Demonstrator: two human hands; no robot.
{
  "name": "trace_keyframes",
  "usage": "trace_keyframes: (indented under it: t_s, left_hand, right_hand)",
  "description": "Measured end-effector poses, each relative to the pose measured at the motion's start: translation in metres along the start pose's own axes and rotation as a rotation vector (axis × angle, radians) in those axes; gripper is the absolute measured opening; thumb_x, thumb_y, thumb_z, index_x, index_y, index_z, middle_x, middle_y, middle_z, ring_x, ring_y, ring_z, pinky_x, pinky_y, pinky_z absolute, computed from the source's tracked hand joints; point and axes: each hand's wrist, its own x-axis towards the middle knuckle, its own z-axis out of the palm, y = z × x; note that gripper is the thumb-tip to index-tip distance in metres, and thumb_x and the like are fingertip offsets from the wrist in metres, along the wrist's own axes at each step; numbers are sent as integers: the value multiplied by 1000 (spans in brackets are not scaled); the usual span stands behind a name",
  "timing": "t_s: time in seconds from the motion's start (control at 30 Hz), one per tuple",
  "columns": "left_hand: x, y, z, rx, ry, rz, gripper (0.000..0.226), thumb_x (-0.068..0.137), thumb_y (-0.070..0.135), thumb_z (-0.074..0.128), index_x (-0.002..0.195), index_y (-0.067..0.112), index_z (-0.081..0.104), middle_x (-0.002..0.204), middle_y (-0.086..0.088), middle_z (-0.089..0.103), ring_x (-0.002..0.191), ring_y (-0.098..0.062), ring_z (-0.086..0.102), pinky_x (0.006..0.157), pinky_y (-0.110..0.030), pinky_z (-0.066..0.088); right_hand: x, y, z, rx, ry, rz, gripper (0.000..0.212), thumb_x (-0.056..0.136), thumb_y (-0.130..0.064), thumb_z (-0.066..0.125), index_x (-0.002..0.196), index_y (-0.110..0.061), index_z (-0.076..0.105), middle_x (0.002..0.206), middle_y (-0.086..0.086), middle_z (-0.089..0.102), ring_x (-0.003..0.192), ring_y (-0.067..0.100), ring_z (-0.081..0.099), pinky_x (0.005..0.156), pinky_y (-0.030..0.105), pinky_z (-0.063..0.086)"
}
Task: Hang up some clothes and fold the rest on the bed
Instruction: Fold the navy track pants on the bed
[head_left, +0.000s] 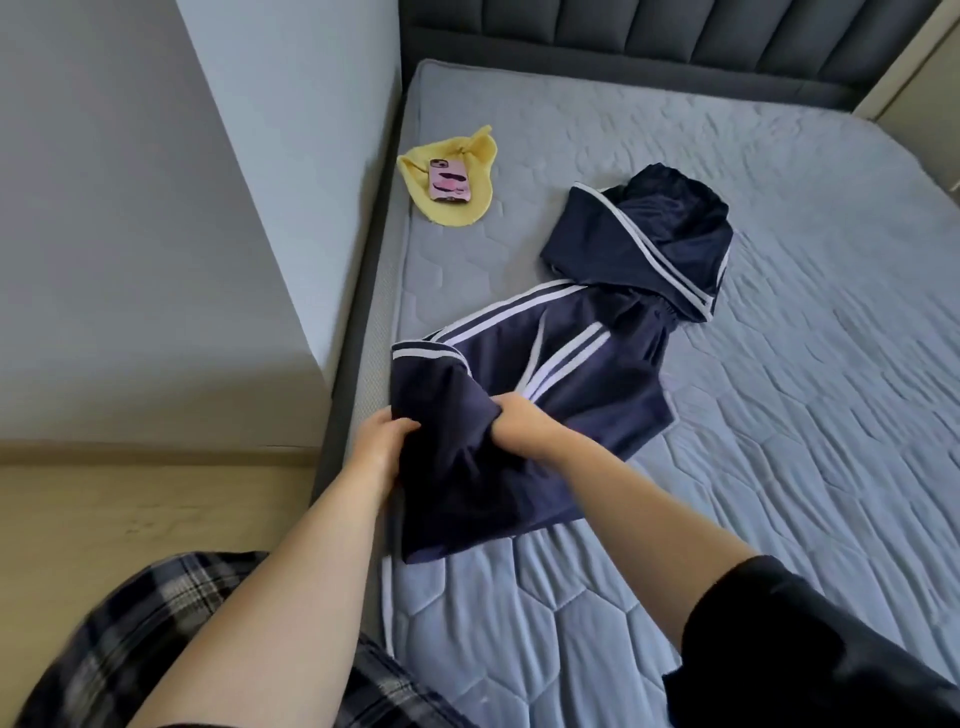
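Navy track pants with white side stripes (582, 353) lie crumpled across the left half of the grey-blue quilted bed (779, 415). The waistband end is bunched toward the headboard. My left hand (382, 436) grips the near leg's fabric at its left edge. My right hand (519, 421) is curled round a fold of the same leg, just right of the left hand. The leg's lower part hangs toward the bed's near edge.
A yellow cloth (457, 176) lies near the bed's left edge with a pink-cased phone (449, 179) on top of it. A dark padded headboard (649, 36) stands at the back. A grey wall and wooden floor lie to the left.
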Motion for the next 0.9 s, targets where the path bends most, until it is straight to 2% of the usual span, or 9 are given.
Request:
trace_keyframes:
  t_s: [0.1,0.27,0.37,0.43,0.53,0.63,0.7,0.77,0.9]
  left_hand:
    - [-6,13,-14,53,-26,81,23,92,-6,45,76,7,56,57,-2,59,61,-13,53,51,-14,42]
    - [-10,24,-28,-30,204,71,26,100,8,39,83,22,52,93,-1,57,73,-10,52,53,-8,44]
    - [-13,31,-42,294,336,-53,26,98,5,42,118,4,58,127,-16,57,114,-30,55,89,-23,42]
    - [-17,29,-46,397,407,-70,26,98,4,42,116,6,61,124,-14,59,116,-34,53,88,-21,43]
    - [-15,25,-41,201,406,74,21,93,-2,42,85,7,58,95,-11,53,85,-26,41,60,-17,41]
    - [-16,32,-28,243,187,216,26,98,19,46,107,5,66,110,-6,62,106,-17,54,86,-26,40]
    - [-18,32,-21,330,-101,133,44,100,42,38,105,19,74,112,0,68,104,-13,60,92,-27,43]
    - [-14,32,-19,222,-166,62,59,101,50,28,93,18,77,105,-4,72,94,-12,65,85,-24,47]
    - [0,33,-25,-168,245,3,47,101,39,35,127,7,57,96,-8,66,89,-24,61,77,-30,47]
  right_hand:
    - [-12,-32,13,350,-65,-31,25,57,-8,38,66,-15,61,62,6,58,63,16,52,55,24,37]
    - [0,-25,0,-39,386,-184,25,75,-3,50,95,-15,59,100,4,59,94,25,54,78,31,40]
    - [11,16,-25,-33,721,61,42,79,-11,57,121,-14,57,130,13,49,120,30,44,101,35,35]
    - [13,43,-40,181,766,311,66,78,-22,66,137,-9,41,139,16,43,128,32,40,106,38,34]
    - [18,61,-48,826,635,555,84,78,-21,74,145,-6,25,138,13,45,125,32,48,103,43,42]
    - [28,41,-46,979,563,305,46,83,9,51,126,-5,46,119,16,58,111,32,56,91,44,49]
    - [27,13,-39,737,473,94,48,80,15,43,123,-4,56,106,15,64,100,26,61,88,35,52]
    - [15,-16,-31,289,303,-151,48,77,14,45,118,-4,64,93,4,66,88,11,63,74,8,46]
    - [-6,-46,-14,-327,-195,-412,60,77,4,49,130,-22,58,119,-7,60,108,1,51,80,-4,28]
